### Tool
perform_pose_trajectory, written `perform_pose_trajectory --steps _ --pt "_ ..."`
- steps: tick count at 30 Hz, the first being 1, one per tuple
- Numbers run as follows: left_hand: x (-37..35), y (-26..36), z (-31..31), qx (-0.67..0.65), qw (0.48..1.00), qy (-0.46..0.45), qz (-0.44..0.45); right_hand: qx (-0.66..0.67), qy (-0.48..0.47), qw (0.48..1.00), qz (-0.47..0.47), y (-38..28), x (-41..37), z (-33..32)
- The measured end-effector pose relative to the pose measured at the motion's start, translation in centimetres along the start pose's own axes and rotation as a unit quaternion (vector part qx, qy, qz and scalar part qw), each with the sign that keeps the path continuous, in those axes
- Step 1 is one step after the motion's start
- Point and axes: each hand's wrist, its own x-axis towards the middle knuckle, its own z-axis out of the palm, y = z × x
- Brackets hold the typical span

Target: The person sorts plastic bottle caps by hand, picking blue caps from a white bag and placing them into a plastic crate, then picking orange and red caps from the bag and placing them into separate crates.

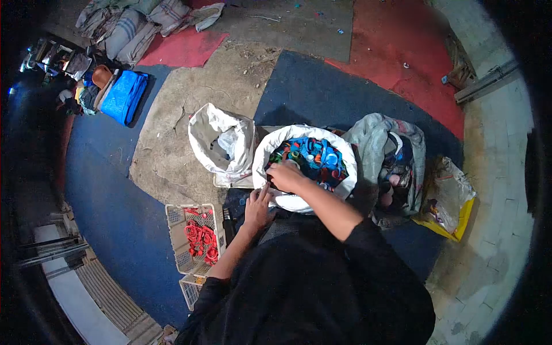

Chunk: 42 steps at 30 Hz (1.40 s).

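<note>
A round white sack with a rolled rim stands in front of me, full of small blue, green, red and white plastic pieces that look like bottle caps. My right hand reaches over the near left part of these pieces, its fingers bent down among them; what they hold, if anything, is hidden. My left hand rests at the sack's near left rim, with its fingers spread and nothing visible in them.
Left of the sack stands another white sack with whitish plastic inside. A crate of red pieces is at the lower left. Right are a grey-green sack and a yellow-edged bag. A blue folded tarp lies upper left.
</note>
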Motion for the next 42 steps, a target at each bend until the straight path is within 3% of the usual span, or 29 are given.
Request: perform_pose_trajectory --steps 3,6,14,18,20,24,25,29,38,42 --pt "0.1 -0.6 0.6 -0.029 0.999 0.016 0.018 -0.098 0.017 0.995 0.002 0.7 -1.0 3.4" --pt "0.0 -1.3 0.8 -0.054 0.998 0.009 0.037 -0.082 0.030 0.996 0.025 1.0 -2.2 4.1" --pt "0.4 -1.2 1.0 -0.072 0.996 -0.022 0.041 0.036 0.063 0.997 -0.007 2.0 -7.8 -0.4" --pt "0.4 -1.4 1.1 -0.088 0.995 -0.010 0.051 0.065 0.116 0.991 0.018 2.0 -9.7 -0.8" --pt "0.6 -1.3 0.9 -0.098 0.994 -0.003 0.058 0.159 0.122 0.975 0.096 2.1 -10.5 -0.8" --pt "0.6 -1.7 1.1 -0.094 0.992 0.012 0.084 0.289 0.142 0.924 0.204 3.5 -12.4 -0.4" --pt "0.6 -1.7 1.2 -0.090 0.992 0.013 0.085 0.325 0.176 0.909 0.192 4.0 -12.8 0.0" --pt "0.5 -1.8 1.5 -0.099 0.992 0.006 0.082 0.607 0.192 0.719 0.278 4.6 -14.2 -0.1" --pt "0.7 -2.2 2.1 -0.100 0.990 0.014 0.098 0.727 0.249 0.582 0.264 5.1 -15.3 -0.4" --pt "0.8 -2.2 2.2 -0.088 0.992 0.003 0.091 0.459 0.256 0.811 0.259 5.6 -15.4 0.5"
